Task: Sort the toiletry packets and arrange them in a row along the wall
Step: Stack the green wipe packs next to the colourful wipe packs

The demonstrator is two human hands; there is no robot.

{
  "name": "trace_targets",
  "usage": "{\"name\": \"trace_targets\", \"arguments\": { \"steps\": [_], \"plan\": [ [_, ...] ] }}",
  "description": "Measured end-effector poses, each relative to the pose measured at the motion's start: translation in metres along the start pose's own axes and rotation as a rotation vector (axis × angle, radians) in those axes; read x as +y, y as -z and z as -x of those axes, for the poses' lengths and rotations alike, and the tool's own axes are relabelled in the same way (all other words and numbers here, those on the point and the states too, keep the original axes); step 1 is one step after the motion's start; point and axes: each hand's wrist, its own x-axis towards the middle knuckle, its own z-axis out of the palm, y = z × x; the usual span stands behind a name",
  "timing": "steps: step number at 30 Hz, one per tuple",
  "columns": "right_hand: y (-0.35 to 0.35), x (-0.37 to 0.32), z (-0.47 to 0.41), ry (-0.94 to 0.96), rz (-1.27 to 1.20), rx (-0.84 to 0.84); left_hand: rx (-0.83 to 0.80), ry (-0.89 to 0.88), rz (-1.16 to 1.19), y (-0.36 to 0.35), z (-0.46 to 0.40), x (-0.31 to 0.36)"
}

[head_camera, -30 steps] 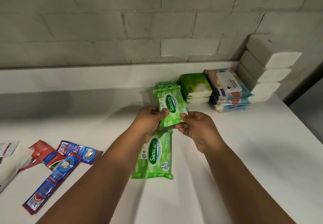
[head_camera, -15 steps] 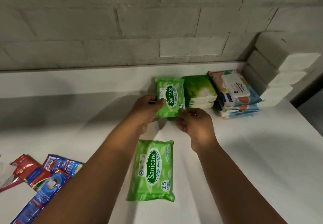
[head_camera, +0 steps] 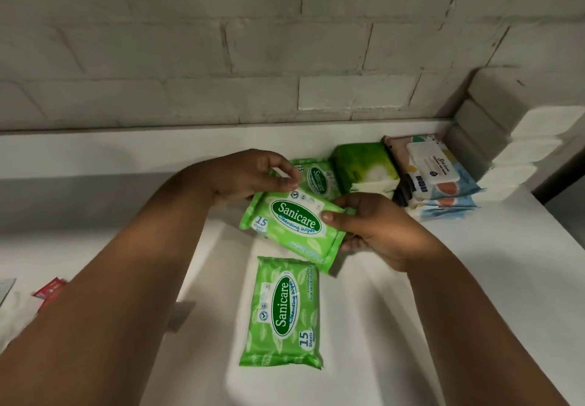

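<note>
Both hands, left (head_camera: 250, 177) and right (head_camera: 376, 228), pinching tilted green plastic wipes packet (head_camera: 292, 226); could slip, knocking stacked green packet (head_camera: 316, 177) askew.

Dim overall, wall (head_camera: 221, 41) grey and underexposed. Brightest patch lower right of the table (head_camera: 474, 294). Soft forearm shadows fall left. Wide-angle bends lines at frame edges. Slight motion blur mid-frame.

Head cam, fwd/down, close over white counter (head_camera: 474, 279), facing wall (head_camera: 285, 41).
</note>
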Motion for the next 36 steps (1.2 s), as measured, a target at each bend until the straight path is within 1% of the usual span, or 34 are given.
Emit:
{"name": "trace_targets", "arguments": {
  "steps": [2,6,8,10,13,17,18,19,20,22,23,24,25,28,31,36],
  "plan": [
    [-0.002,0.007,0.002,-0.041,-0.131,0.007,0.077,-0.014,0.091,-0.004,-0.008,-0.005],
    [-0.007,0.017,-0.002,-0.073,-0.425,0.073,0.247,-0.027,0.363,-0.009,-0.015,-0.019],
    [-0.010,0.020,-0.008,-0.061,-0.535,0.154,0.269,-0.011,0.461,-0.013,-0.016,-0.027],
    [-0.014,0.023,-0.015,-0.040,-0.618,0.240,0.271,0.038,0.462,-0.022,-0.019,-0.033],
    [-0.019,0.028,-0.028,-0.025,-0.660,0.335,0.295,0.080,0.488,-0.042,-0.027,-0.039],
    [-0.026,0.030,-0.038,0.048,-0.572,0.395,0.439,0.106,0.479,-0.052,-0.039,-0.041],
    [-0.027,0.031,-0.038,0.082,-0.525,0.406,0.469,0.098,0.465,-0.053,-0.041,-0.042],
    [-0.028,0.034,-0.038,0.132,-0.390,0.445,0.494,0.084,0.448,-0.054,-0.043,-0.044],
    [-0.028,0.036,-0.038,0.186,-0.154,0.510,0.512,0.069,0.427,-0.055,-0.044,-0.045],
    [-0.026,0.041,-0.035,0.283,0.416,0.638,0.537,0.047,0.393,-0.057,-0.047,-0.047],
    [-0.026,0.042,-0.034,0.318,0.630,0.682,0.545,0.044,0.379,-0.058,-0.048,-0.048],
    [-0.026,0.041,-0.032,0.339,0.758,0.700,0.553,0.042,0.367,-0.059,-0.049,-0.050],
    [-0.026,0.040,-0.031,0.365,0.824,0.701,0.562,0.045,0.358,-0.061,-0.051,-0.051],
    [-0.025,0.042,-0.034,0.414,0.893,0.641,0.590,0.054,0.346,-0.064,-0.055,-0.057],
    [-0.022,0.042,-0.039,0.380,0.945,0.620,0.600,0.054,0.351,-0.064,-0.060,-0.061],
    [-0.026,0.036,-0.047,0.313,1.068,0.643,0.626,0.057,0.331,-0.064,-0.065,-0.059]
  ]
}}
